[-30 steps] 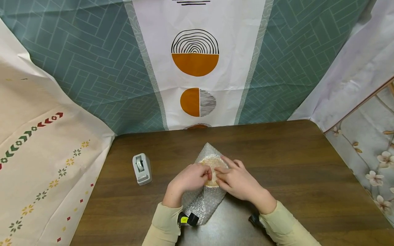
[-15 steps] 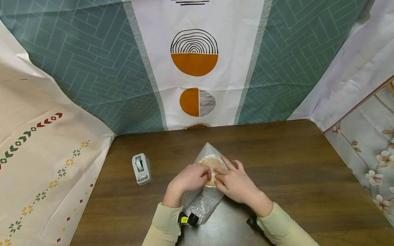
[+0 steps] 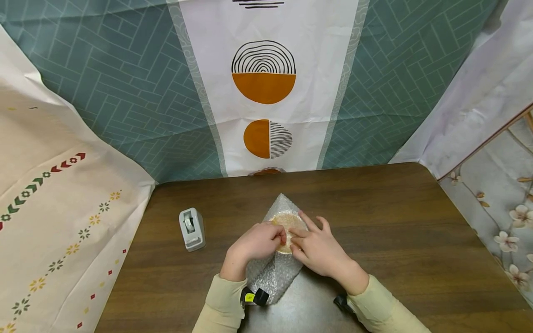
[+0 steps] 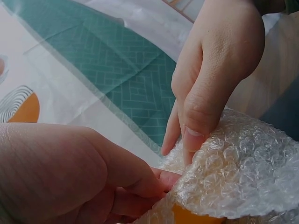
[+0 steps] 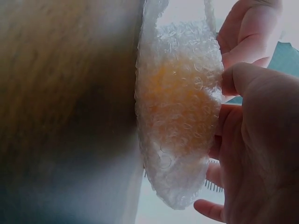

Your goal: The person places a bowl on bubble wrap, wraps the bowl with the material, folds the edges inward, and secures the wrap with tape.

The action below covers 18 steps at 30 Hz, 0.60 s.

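A sheet of bubble wrap (image 3: 275, 277) is folded around a round orange-yellow thing (image 4: 194, 215), whose exact kind the wrap hides. With curled fingers, my left hand (image 3: 258, 240) pinches the wrap's edge over the round part; its fingertips are partly hidden. My right hand (image 3: 322, 247) rests on the far right side of the bundle, its fingers spread and fairly straight. Seen from the right wrist, the bundle (image 5: 180, 116) lies against the table, and the fingertips of the right hand (image 5: 261, 135) press on its top.
A white tape dispenser (image 3: 192, 229) with a roll in it stands to the left on the brown wooden table (image 3: 374, 208). Patterned cloths (image 3: 166, 92) hang behind the table and along both sides.
My right hand has shifted slightly to the left, its wrist coming a little closer to the bundle. The left hand and the wrap look nearly still.
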Available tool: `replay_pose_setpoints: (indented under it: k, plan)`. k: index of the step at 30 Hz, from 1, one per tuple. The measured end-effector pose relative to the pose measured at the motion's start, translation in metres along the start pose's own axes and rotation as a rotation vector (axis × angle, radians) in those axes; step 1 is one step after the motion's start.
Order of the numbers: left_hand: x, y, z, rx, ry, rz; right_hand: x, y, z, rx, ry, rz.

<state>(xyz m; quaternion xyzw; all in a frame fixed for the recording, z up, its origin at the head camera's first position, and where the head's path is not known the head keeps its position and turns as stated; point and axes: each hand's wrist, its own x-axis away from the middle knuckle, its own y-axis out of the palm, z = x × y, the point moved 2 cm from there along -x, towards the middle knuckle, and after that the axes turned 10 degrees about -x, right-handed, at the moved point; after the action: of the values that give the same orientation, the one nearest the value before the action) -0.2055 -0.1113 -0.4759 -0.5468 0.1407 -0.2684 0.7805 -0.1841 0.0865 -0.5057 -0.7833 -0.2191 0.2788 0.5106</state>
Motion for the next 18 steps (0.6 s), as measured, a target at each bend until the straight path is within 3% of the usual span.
replay_pose_setpoints:
  k: [18]
  plan:
    - [-0.0004, -0.0007, -0.0005, 0.002, 0.019, -0.002, 0.0001, 0.0010, -0.0007, 0.015, 0.003, -0.002]
